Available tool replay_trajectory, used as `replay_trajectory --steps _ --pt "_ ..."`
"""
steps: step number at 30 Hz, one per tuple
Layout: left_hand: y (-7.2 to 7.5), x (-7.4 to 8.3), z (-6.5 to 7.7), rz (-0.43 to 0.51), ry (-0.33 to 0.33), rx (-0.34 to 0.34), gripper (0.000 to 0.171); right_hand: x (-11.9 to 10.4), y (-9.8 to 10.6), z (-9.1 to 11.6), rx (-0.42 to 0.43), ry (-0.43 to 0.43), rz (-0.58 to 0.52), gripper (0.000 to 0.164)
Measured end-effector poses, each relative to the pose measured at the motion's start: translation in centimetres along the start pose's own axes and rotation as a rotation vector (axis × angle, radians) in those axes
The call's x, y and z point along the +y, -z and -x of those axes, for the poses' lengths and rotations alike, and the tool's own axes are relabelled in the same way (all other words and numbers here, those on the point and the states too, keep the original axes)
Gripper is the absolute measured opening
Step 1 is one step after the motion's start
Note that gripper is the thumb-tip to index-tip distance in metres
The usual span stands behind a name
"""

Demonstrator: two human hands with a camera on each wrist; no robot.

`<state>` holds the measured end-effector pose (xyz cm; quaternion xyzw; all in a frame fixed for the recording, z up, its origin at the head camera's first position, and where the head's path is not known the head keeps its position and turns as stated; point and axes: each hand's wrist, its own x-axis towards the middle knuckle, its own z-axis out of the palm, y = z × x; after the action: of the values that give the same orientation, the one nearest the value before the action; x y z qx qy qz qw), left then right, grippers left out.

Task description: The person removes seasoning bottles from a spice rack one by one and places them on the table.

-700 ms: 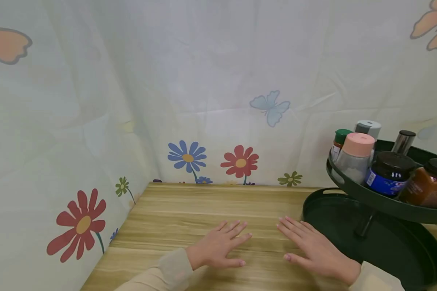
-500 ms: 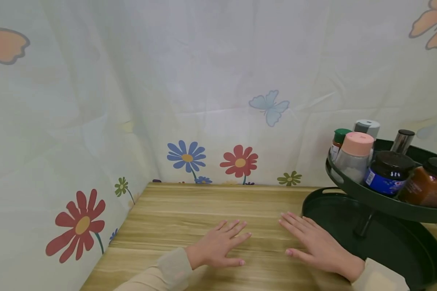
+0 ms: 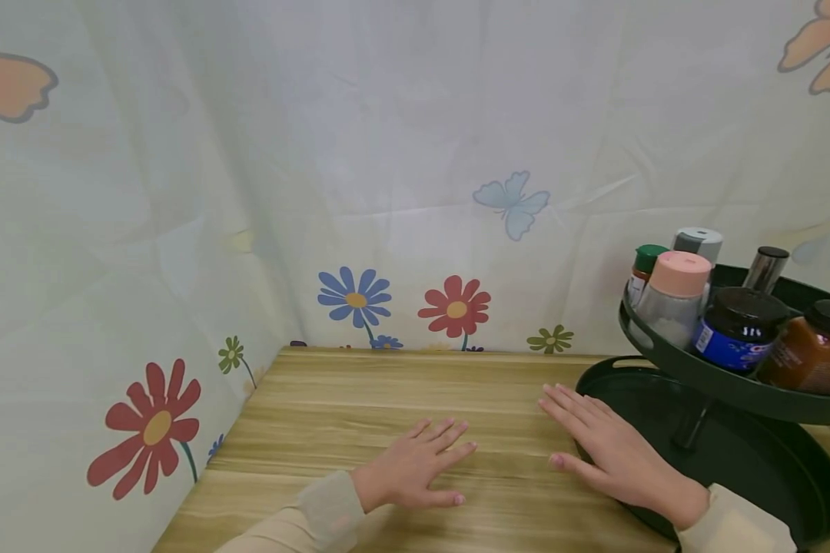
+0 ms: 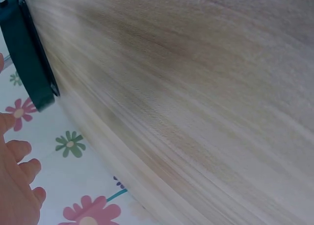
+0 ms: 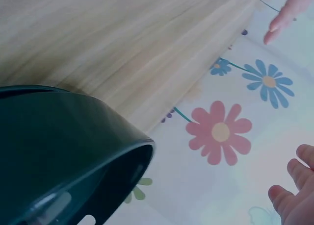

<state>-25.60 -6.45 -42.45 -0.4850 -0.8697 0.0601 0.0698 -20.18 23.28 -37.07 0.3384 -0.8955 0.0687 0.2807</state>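
Nothing gripped; the rack (image 3: pixel 722 391) stands right, near the counter's (image 3: pixel 360 384) back edge.
Head: I see the left hand (image 3: pixel 415 467) spread, the right hand (image 3: pixel 619 455) straight-fingered, thumb apart, over the lower tray's (image 3: pixel 754 476) rim; contact I can't tell. Raised walls likely stop jars (image 3: pixel 736 330) sliding. Left wrist: curtain (image 4: pixel 56 182) backs the counter. Right wrist: the rack blocks part of my view.

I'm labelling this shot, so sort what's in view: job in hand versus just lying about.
Probably the job: two-tier stand, nearest the right hand; the containers on it.
Probably just background: flowered backdrop, wooden tabletop.
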Motion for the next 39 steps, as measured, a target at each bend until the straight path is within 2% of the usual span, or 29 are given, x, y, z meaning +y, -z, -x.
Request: replay_trajectory --steps 5,15,23,26,33,39 --pt "-0.1 -0.1 0.1 0.021 -0.002 -0.007 0.068 -0.2 0.8 -0.3 0.045 -0.016 0.000 0.066" --pt "-0.2 0.0 0.2 0.033 0.005 -0.024 0.068 0.3 2.4 -0.6 0.222 -0.047 0.008 0.052" --pt "-0.4 0.1 0.3 0.041 0.000 -0.020 0.068 0.2 4.1 -0.9 0.376 -0.113 -0.106 0.041" --pt "-0.6 0.2 0.4 0.047 -0.002 -0.018 0.068 0.2 4.6 -1.2 0.445 -0.101 -0.156 0.038" --pt "-0.8 0.2 0.6 0.028 0.001 0.006 0.068 0.6 5.8 -1.8 0.649 -0.065 -0.214 0.046" --pt "-0.8 0.2 0.7 0.032 0.004 0.025 0.067 1.0 7.1 -1.7 0.761 -0.100 -0.202 0.046"
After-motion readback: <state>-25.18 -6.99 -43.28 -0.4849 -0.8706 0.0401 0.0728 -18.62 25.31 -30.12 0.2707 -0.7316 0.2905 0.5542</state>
